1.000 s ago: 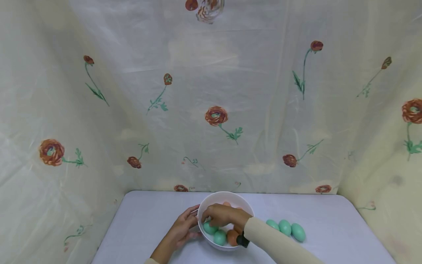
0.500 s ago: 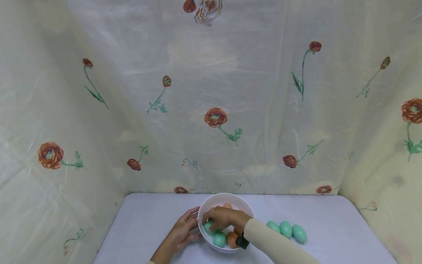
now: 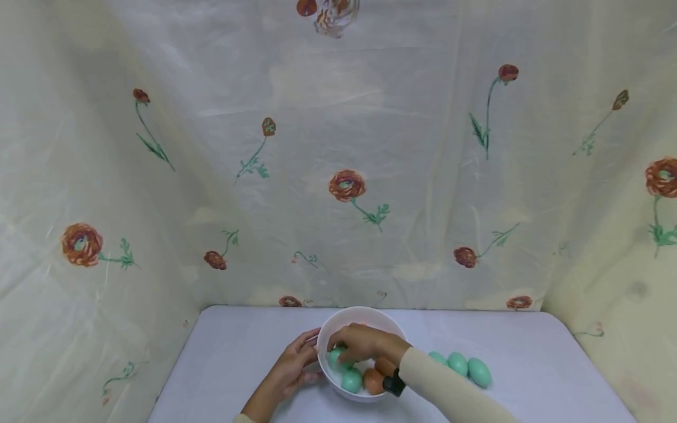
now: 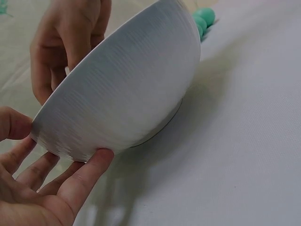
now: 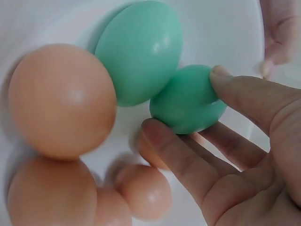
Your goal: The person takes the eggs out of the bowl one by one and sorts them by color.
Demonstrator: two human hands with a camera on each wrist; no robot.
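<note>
A white bowl (image 3: pixel 341 318) stands on the table. At its left side my left hand (image 3: pixel 297 365) holds it, the thumb at the rim and the other fingers (image 4: pixel 87 181) spread against the outer wall. Reaching inside, my right hand (image 3: pixel 358 344) pinches a green egg (image 5: pixel 186 101) between thumb and fingertips. Right beside that egg lies another green egg (image 5: pixel 141 52). Brown eggs lie in the bowl too, among them a large brown egg (image 5: pixel 62 101) and a smaller-looking brown egg (image 5: pixel 144 190). The right forearm covers part of the bowl in the head view.
Green eggs (image 3: pixel 479 372) lie in a row on the table to the bowl's right, partly behind the right sleeve (image 3: pixel 449 388). A flower-printed curtain (image 3: pixel 412 247) rises along the back and both sides of the white table (image 3: pixel 238 338).
My right hand has shifted slightly up and to the right in the bowl, and the green egg at its fingertips has risen a little. The left hand stays on the bowl.
</note>
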